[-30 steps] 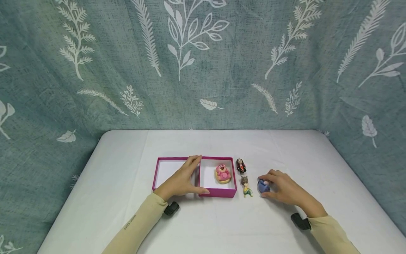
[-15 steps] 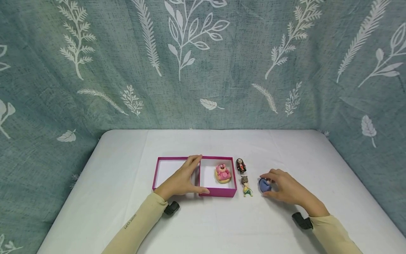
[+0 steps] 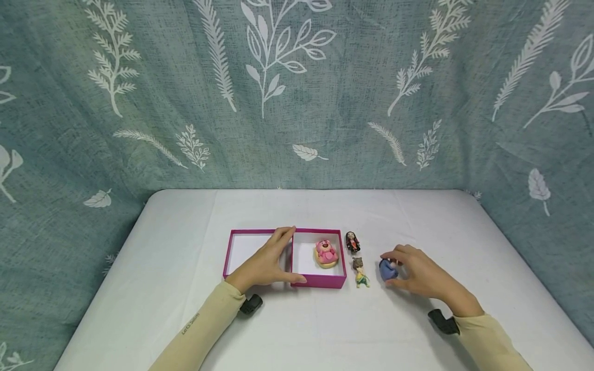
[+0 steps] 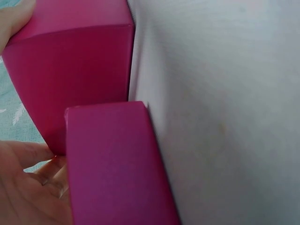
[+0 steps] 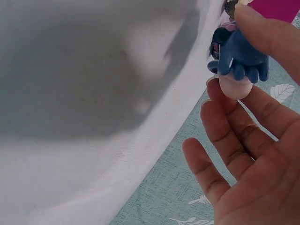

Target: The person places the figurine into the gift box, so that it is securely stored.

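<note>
My left hand [image 3: 266, 261] spans a magenta box [image 3: 320, 281] with a white inside, thumb at its front wall and fingers at the back rim. A pink bear figurine [image 3: 326, 253] on a tan ring sits in that box. In the left wrist view, the thumb and fingers [image 4: 33, 180] hold opposite sides of the box [image 4: 75, 70]. My right hand [image 3: 417, 273] pinches a small blue figurine [image 3: 387, 270] between thumb and fingers, to the right of the box. The right wrist view shows this figurine [image 5: 243, 54] with a rounded white part below and the little finger extended.
A second shallow magenta tray [image 3: 250, 247], white inside, lies left of the box, partly behind my left hand. Right of the box lie a black-haired figurine [image 3: 352, 242] in dark clothes and a yellow-and-green figurine [image 3: 360, 273]. A leaf-patterned green cloth [image 3: 297, 129] hangs behind the white table [image 3: 297, 330].
My right hand has shifted slightly right with the blue figurine, which has turned a little. The left hand, the box and the other figurines have stayed put.
</note>
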`<state>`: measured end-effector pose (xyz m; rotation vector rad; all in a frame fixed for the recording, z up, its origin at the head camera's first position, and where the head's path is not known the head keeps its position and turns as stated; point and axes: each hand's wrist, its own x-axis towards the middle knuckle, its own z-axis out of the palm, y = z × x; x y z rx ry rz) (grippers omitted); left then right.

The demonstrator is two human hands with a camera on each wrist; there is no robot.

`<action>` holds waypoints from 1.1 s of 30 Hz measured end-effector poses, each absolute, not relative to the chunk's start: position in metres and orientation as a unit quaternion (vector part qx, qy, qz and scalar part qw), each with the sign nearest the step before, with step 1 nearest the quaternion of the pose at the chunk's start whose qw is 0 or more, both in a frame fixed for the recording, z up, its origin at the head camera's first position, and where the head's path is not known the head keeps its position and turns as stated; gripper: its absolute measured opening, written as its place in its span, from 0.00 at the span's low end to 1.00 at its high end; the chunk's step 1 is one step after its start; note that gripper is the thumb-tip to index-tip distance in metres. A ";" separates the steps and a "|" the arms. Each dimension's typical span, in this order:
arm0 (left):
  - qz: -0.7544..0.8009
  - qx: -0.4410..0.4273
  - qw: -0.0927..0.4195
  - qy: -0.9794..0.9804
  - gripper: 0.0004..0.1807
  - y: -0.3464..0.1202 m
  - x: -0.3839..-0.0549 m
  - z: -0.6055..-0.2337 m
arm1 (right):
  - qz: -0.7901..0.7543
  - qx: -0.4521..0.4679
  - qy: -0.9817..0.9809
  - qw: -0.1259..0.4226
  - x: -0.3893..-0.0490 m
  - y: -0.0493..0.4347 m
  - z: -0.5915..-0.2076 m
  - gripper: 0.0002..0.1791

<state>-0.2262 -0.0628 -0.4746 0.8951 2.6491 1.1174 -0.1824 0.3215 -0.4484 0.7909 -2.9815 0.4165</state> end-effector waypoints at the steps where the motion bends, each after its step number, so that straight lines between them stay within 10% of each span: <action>1: 0.370 0.296 0.065 0.878 0.68 -0.063 -0.226 -0.475 | 0.134 0.255 -0.958 0.015 -0.182 0.321 -0.448 0.30; 33: 0.363 0.295 0.064 0.882 0.68 -0.063 -0.226 -0.477 | 0.125 0.325 -0.936 0.041 -0.198 0.271 -0.404 0.29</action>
